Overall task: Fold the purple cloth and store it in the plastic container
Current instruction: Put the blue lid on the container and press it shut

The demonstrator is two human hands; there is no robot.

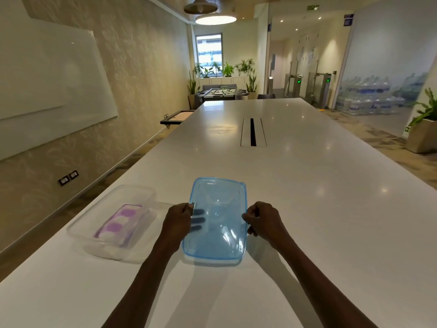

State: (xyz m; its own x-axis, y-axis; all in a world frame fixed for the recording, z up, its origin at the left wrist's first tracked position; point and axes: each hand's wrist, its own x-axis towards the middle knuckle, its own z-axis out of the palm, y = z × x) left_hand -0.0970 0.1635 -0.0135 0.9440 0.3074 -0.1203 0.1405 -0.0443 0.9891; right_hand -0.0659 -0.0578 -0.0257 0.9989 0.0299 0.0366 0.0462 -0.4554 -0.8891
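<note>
The long table (307,185) has a smooth, glossy white top that mirrors the ceiling lights. The lid (216,221) is translucent blue plastic, shiny, with moulded ridges, clear enough that fingers (198,220) show through it. The container (94,242) is colourless clear plastic with a slightly cloudy sheen. Inside lies soft, matt cloth (120,223), purple with white round patches. The wall whiteboard (47,79) looks glossy.

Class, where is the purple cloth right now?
Head view: the cloth lies folded inside the clear container on the table's left side, left of the blue lid.
</note>
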